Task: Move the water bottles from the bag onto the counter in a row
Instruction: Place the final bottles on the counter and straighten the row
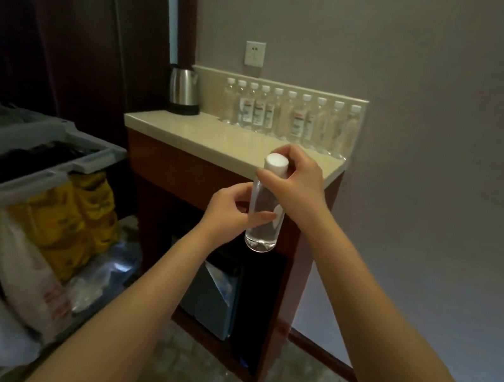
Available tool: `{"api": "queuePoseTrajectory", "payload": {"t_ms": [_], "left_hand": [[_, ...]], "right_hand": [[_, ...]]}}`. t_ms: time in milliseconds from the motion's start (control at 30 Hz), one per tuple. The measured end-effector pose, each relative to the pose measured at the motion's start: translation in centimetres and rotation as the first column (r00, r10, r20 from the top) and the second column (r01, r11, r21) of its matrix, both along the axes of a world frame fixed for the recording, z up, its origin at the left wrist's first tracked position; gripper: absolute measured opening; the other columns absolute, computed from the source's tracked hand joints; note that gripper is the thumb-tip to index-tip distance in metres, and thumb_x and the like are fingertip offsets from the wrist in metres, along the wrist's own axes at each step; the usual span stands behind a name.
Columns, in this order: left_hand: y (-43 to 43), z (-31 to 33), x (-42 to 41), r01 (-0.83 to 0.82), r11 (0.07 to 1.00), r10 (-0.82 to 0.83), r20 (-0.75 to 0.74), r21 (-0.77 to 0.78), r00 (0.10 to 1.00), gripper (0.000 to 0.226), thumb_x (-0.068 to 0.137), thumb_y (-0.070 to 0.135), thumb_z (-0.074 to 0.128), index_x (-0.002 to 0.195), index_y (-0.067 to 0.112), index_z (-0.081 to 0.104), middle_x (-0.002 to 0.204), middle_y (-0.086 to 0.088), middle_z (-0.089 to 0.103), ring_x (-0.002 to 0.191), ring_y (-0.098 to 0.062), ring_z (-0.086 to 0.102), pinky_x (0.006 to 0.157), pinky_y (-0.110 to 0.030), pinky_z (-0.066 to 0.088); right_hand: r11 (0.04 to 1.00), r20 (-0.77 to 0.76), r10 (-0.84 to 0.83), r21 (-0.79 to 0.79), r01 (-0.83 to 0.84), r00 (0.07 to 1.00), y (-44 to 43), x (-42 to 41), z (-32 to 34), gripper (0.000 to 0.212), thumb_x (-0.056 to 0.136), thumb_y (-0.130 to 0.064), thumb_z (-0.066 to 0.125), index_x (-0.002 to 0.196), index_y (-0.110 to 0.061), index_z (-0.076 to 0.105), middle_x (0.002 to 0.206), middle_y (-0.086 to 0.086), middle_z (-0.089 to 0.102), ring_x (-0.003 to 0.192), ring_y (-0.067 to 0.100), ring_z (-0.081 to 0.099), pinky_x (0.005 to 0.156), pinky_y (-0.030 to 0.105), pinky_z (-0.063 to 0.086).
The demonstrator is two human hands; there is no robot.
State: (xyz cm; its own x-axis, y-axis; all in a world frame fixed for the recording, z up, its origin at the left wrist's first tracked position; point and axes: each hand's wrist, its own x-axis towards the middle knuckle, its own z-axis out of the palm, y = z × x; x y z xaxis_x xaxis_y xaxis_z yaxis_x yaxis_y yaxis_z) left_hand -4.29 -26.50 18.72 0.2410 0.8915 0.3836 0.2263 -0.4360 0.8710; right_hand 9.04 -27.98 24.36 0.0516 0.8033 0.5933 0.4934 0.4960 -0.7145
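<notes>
Row of water bottles (289, 117) filling the back edge of the worktop (206, 139) to its right back corner, kettle (183, 89) at the back left corner, open strip along the front edge, cart (33, 154) near the left side.

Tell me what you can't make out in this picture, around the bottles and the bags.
All in the head view:
1. Labels on the row of bottles: too small and blurred to read.
2. The held bottle: the right hand covers its neck and the left hand covers its middle, so any label is unreadable.
3. The bags at left: blurred and cut by the edge, contents unclear.
4. The recess under the counter: too dark.
</notes>
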Motion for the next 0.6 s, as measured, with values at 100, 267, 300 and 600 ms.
{"api": "queuePoseTrajectory", "payload": {"t_ms": [100,267,300,600], "left_hand": [[6.8,1.6,-1.6,-0.042,0.998,0.044,-0.039,0.048,0.998,0.045,0.069,0.023,0.082,0.112,0.017,0.067,0.102,0.006,0.072,0.100,-0.006,0.065,0.085,-0.025,0.050],[17.4,5.7,-4.0,-0.107,0.992,0.111,-0.073,0.059,0.991,0.040,0.070,0.015,0.081,0.108,0.016,0.068,0.092,0.009,0.069,0.094,-0.010,0.064,0.086,-0.030,0.051],[19.2,6.3,-4.5,-0.122,0.990,0.127,-0.076,0.072,0.989,0.041,0.070,0.014,0.081,0.109,0.016,0.068,0.094,0.007,0.070,0.097,-0.011,0.064,0.088,-0.031,0.051],[37.1,7.8,-10.2,-0.190,0.978,0.193,-0.032,0.084,0.981,0.046,0.070,0.022,0.082,0.114,0.019,0.068,0.107,0.005,0.070,0.107,-0.008,0.060,0.088,-0.029,0.046]], "right_hand": [[0.998,-0.045,0.046,0.048,-0.044,0.998,7.0,-1.2,0.6,0.024,0.073,-0.020,0.077,0.087,-0.020,0.058,0.077,-0.012,0.058,0.071,0.005,0.055,0.064,0.022,0.046],[0.991,-0.053,0.088,0.101,-0.082,0.995,18.6,-3.7,3.6,0.026,0.073,-0.024,0.078,0.087,-0.023,0.056,0.076,-0.015,0.056,0.068,0.004,0.052,0.064,0.022,0.042],[0.988,-0.049,0.099,0.120,-0.093,0.994,20.3,-4.2,4.2,0.026,0.074,-0.024,0.077,0.087,-0.023,0.056,0.076,-0.015,0.055,0.068,0.003,0.051,0.064,0.020,0.041],[0.982,0.156,0.104,0.140,-0.126,0.982,37.6,-9.1,7.0,0.028,0.078,-0.031,0.076,0.096,-0.019,0.058,0.080,-0.007,0.055,0.067,0.004,0.048,0.062,0.019,0.037]]}}
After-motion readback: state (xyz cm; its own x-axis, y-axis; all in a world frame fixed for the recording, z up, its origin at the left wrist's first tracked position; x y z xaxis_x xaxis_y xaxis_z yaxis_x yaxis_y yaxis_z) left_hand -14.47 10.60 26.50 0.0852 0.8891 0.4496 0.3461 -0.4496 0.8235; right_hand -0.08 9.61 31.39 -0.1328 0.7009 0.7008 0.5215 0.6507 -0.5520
